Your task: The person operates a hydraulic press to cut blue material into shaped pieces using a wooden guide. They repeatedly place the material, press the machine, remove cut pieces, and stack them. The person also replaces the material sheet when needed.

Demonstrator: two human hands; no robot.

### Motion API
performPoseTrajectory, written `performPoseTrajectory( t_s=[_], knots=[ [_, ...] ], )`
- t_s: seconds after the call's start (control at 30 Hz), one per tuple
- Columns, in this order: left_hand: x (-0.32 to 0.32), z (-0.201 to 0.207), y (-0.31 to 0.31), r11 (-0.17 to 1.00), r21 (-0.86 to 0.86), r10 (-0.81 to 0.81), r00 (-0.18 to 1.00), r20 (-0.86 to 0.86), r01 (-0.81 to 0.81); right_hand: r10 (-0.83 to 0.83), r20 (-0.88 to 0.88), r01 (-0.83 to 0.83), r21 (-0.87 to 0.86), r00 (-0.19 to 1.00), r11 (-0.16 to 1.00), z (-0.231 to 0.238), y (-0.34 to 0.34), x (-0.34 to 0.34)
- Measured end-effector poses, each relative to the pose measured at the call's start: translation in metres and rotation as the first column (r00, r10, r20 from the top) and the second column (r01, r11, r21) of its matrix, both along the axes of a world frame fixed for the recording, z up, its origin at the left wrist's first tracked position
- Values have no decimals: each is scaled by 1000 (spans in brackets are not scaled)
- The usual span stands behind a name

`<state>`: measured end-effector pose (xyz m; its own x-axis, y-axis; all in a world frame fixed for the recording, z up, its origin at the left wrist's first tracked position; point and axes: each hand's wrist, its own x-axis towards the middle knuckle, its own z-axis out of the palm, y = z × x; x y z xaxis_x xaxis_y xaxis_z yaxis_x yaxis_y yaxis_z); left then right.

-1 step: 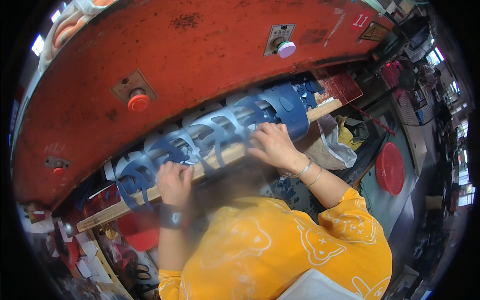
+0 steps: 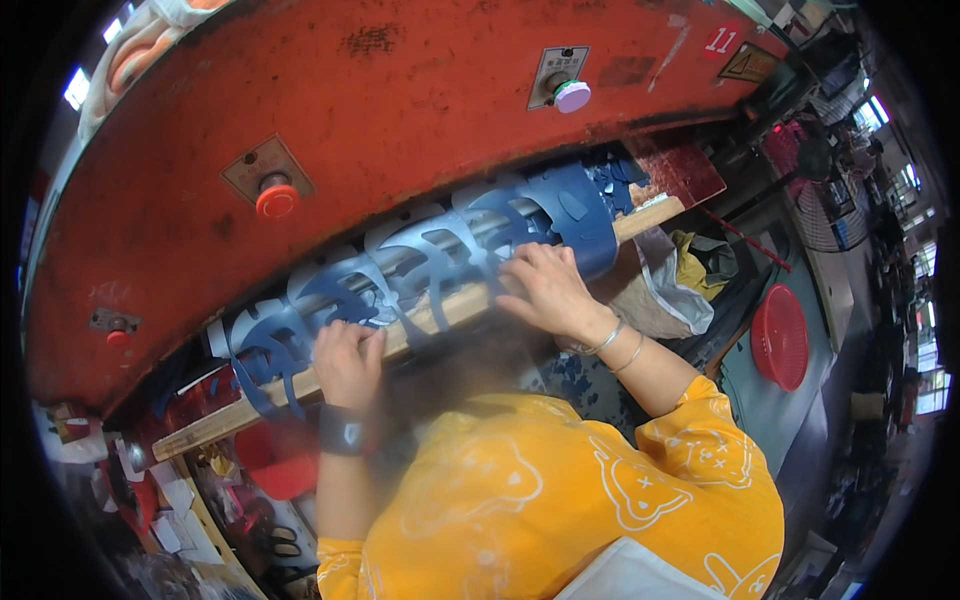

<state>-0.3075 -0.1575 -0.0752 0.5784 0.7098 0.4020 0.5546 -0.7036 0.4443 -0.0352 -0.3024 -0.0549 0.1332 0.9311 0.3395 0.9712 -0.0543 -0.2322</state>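
Note:
A blue flexible sheet [image 2: 590, 222] full of curved cut-out openings lies across the work bed under the red machine, its near edge hanging over a wooden bar [image 2: 222, 428]. My left hand [image 2: 345, 362] is at the near edge left of the middle, its fingers bent over a strip of the sheet. Farther right, my right hand [image 2: 548, 292] grips the same edge with curled fingers. Parts of the fingertips are hidden behind the hands. Loose blue scraps [image 2: 618, 180] lie at the sheet's right end.
The red machine front [image 2: 420, 120] bears a red button [image 2: 277, 200] and a pale button [image 2: 572, 97]. A red basket [image 2: 779, 338] stands at right, near a fabric bag [image 2: 660, 305]. Below the bar at left are a red bin [image 2: 280, 465] and black-handled scissors [image 2: 286, 541].

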Motion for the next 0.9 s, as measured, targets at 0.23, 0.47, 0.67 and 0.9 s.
performPoseTrajectory(
  t_s=[0.23, 0.47, 0.67, 0.9],
  knots=[
    [1, -5, -3, 998, 57, 33, 999, 0, -33, -10, -200, -40, -249, 980, 968, 19, 8, 22],
    [4, 8, -3, 998, -16, 54, 998, -27, -55, -258, 84, 268, -165, 963, 949, 37, 60, 91],
    [11, 35, 24, 978, -200, -81, 985, -150, 50, -45, -501, -308, -598, 865, 740, 123, 53, 87],
    [68, 62, 132, 837, -514, 234, 726, 647, 188, 213, -186, -246, -175, 959, 953, 72, 230, 42]
  ],
)
